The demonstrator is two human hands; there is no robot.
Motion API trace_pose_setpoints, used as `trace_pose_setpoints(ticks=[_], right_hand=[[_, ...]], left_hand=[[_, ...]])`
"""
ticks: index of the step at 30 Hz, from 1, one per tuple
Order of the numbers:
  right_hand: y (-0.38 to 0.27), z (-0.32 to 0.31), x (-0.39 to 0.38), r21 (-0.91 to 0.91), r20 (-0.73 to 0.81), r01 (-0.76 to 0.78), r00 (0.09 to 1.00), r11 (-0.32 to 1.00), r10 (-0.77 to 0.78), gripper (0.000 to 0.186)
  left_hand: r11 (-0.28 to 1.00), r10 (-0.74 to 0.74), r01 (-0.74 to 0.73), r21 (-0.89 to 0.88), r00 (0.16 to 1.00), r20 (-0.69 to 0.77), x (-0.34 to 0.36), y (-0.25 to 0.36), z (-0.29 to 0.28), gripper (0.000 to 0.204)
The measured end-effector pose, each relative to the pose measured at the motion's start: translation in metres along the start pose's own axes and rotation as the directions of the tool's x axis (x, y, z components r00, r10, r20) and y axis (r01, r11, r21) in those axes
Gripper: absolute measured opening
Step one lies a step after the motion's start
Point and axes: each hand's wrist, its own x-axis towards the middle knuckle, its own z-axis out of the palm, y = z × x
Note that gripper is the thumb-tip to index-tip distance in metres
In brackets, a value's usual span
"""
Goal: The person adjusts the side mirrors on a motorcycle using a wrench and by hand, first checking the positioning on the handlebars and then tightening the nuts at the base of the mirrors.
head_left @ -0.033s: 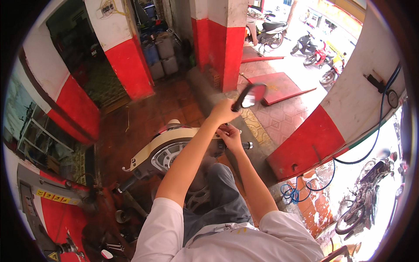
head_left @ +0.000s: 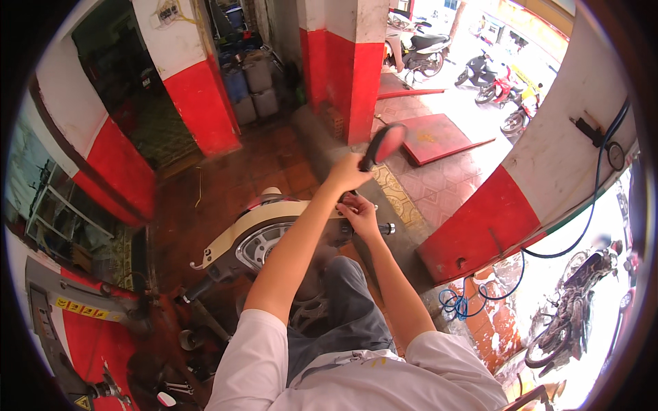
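Note:
My left hand (head_left: 348,172) is wrapped round the stem of a black rear-view mirror (head_left: 385,145), just below its head. The mirror head is blurred and tilts up to the right. Right below it, my right hand (head_left: 360,215) is closed in a pinch at the stem's lower end; what lies between its fingertips is hidden. Both hands are over the right side of a scooter's cream-coloured handlebar cover (head_left: 229,241). A round dial (head_left: 260,245) is set into that cover, partly behind my left forearm. The right handlebar grip (head_left: 385,229) sticks out beside my right wrist.
The left handlebar grip (head_left: 195,293) points toward a red and grey machine (head_left: 96,335). Wrenches (head_left: 179,388) lie at the lower left. A red and white pillar (head_left: 480,226) and a coiled blue hose (head_left: 460,305) are on the right. Parked motorbikes (head_left: 425,53) stand outside.
The mirror has turned and shifted slightly left with my left hand; its bright reflection has gone reddish. My right hand has barely moved, staying pinched at the stem's lower end.

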Motion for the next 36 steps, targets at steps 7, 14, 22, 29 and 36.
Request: trace_pose_setpoints(ticks=[7,14,22,29,36], right_hand=[[-0.007,-0.006,-0.001,-0.088,0.038,0.007,0.999,0.996,-0.004,0.039],[-0.005,0.004,-0.002,0.040,0.044,0.004,0.999,0.999,-0.006,0.032],[0.003,-0.006,0.000,-0.087,-0.025,0.059,0.998,0.995,-0.061,0.015],[-0.019,0.017,-0.001,0.087,0.018,-0.026,1.000,0.996,0.024,0.022],[-0.011,0.008,-0.002,0.064,-0.005,-0.003,1.000,0.998,0.003,0.021]], left_hand=[[0.535,-0.403,0.304,-0.788,0.912,0.078,-0.031,-0.020,-0.018,0.017],[0.777,-0.184,-0.002,-0.630,0.955,-0.231,-0.101,-0.030,-0.026,0.021],[0.970,0.232,-0.231,0.076,0.973,0.002,-0.063,0.050,-0.023,0.033],[0.960,-0.224,0.183,-0.214,0.957,-0.186,-0.001,-0.054,-0.018,0.023],[0.872,-0.029,-0.128,-0.472,0.950,-0.312,-0.097,-0.031,-0.022,0.018]])
